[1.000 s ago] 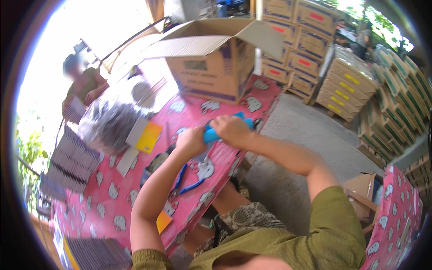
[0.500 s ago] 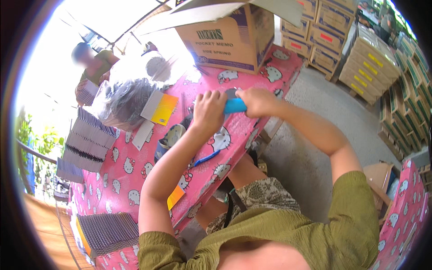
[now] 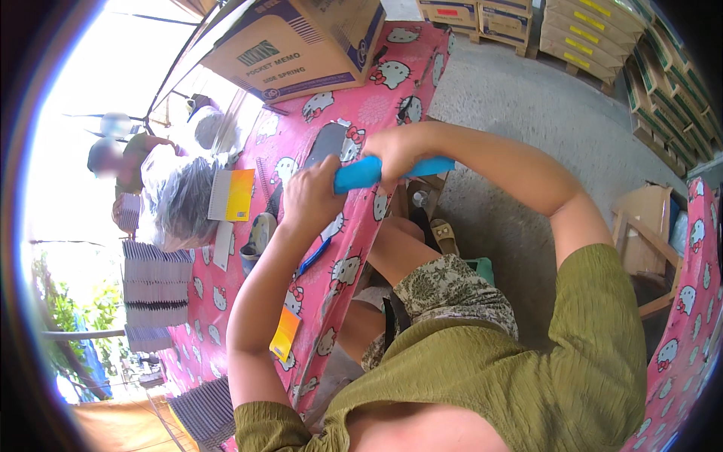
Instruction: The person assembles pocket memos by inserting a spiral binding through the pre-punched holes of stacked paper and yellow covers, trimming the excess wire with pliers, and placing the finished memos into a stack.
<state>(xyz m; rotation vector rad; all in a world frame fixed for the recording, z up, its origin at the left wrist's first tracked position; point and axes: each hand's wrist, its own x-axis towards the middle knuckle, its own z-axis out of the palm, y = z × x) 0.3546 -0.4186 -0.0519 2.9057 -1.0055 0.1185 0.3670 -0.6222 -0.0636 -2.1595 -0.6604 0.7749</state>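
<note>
Both of my hands are closed round a bright blue, smooth tube-like piece [image 3: 358, 175] over the table's right edge. Its exact kind cannot be made out. My left hand [image 3: 309, 197] grips its left end, and my right hand [image 3: 392, 154] is wrapped round it further along; a length sticks out beyond the right hand. Behind the hands, a dark grey patch [image 3: 328, 143] lies on the pink patterned tablecloth [image 3: 354, 264]. Near my left forearm are a blue slim tool [image 3: 312, 258], a small round container [image 3: 260, 235] and a yellow notepad [image 3: 285, 334].
A large open carton [image 3: 301, 64] stands at the far end. Leftward are a plastic-wrapped bundle [image 3: 181, 196], a spiral notepad [image 3: 231, 196], notepad stacks [image 3: 157, 279] and dark spiral-bound pads [image 3: 207, 410]. Another person [image 3: 134, 160] works across the table. Cartons and pallets [image 3: 666, 105] stand at right.
My view has turned, and my hands sit lower in it. More of the blue piece shows, now extending past my right hand, which has slid onto its middle.
</note>
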